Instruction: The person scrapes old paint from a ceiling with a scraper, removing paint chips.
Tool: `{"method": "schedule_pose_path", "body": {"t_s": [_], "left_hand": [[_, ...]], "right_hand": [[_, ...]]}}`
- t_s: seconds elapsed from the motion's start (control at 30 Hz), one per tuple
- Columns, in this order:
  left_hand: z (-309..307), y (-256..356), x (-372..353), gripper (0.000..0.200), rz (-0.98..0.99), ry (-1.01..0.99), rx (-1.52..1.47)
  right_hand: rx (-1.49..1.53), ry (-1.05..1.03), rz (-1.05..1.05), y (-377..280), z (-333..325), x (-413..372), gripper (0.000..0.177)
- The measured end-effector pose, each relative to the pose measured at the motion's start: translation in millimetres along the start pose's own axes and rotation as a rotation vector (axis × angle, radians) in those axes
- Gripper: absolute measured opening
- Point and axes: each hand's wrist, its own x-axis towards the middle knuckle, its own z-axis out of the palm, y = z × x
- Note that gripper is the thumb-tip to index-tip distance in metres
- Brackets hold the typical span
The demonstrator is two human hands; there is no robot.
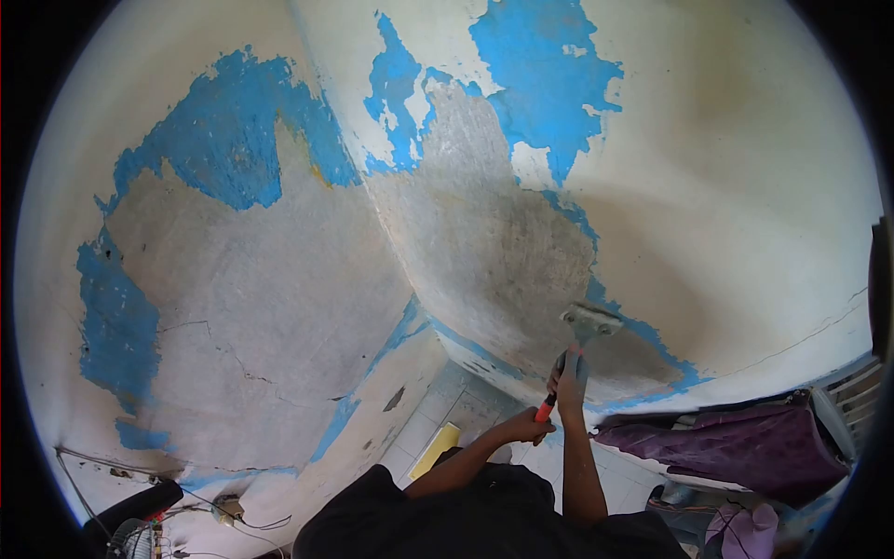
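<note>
A wide-bladed wall scraper [590, 322] has its blade right at the wall, on bare grey plaster beside a jagged strip of blue paint [643, 328]. My right hand [568, 374] is closed round the upper handle, just below the metal head. Lower down, my left hand [529, 427] grips the red and black end of the handle. Both arms reach up from my dark shirt [466, 517]. The fingers' inner sides are partly hidden by the handle and by the hands themselves.
Patchy blue paint [219, 130] and bare plaster [270, 289] cover the adjoining left wall. Cables and a dark device [140, 512] sit at lower left. A purple cloth [726, 447] drapes at right; a yellow object [434, 451] lies on the tiled floor [475, 407].
</note>
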Motion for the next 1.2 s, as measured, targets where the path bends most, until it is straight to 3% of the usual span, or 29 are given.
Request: {"method": "schedule_pose_path", "body": {"t_s": [0.17,0.27,0.37,0.47,0.57,0.67,0.73,0.8,0.83,0.97,1.2], "left_hand": [[-10,58,-9,0.033,0.116,0.125,0.019],[-15,69,-12,0.035,0.087,0.291,0.008],[-25,16,-1,0.035,0.08,0.299,-0.032],[-23,-20,-27,0.034,-0.027,0.26,-0.037],[-23,-28,-80,0.033,0.005,0.27,-0.119],[-37,-53,-118,0.03,0.031,0.413,-0.228],[-51,-75,-137,0.029,0.146,0.553,-0.422],[-70,-89,-161,0.027,0.236,0.696,-0.519],[-80,-84,-179,0.027,0.262,0.754,-0.529],[-113,-88,-240,0.022,0.337,0.991,-0.53],[-123,-37,-319,0.03,0.328,1.253,-0.584]], "right_hand": [[0.097,-0.01,-0.048,-47,13,4,0.049],[0.114,0.014,-0.104,-58,25,5,0.052],[0.108,-0.02,-0.113,-15,31,13,0.054],[0.071,0.01,0.059,33,38,6,0.054],[0.057,-0.113,0.173,36,74,-15,0.054],[-0.046,-0.312,0.271,47,134,-40,0.048],[-0.173,-0.478,0.267,46,187,-63,0.047],[-0.259,-0.671,0.064,84,227,-68,0.047],[-0.271,-0.756,0.018,80,253,-79,0.047],[-0.146,-0.974,0.218,49,334,-118,0.045],[-0.067,-1.221,0.3,44,401,-156,0.042]]}}
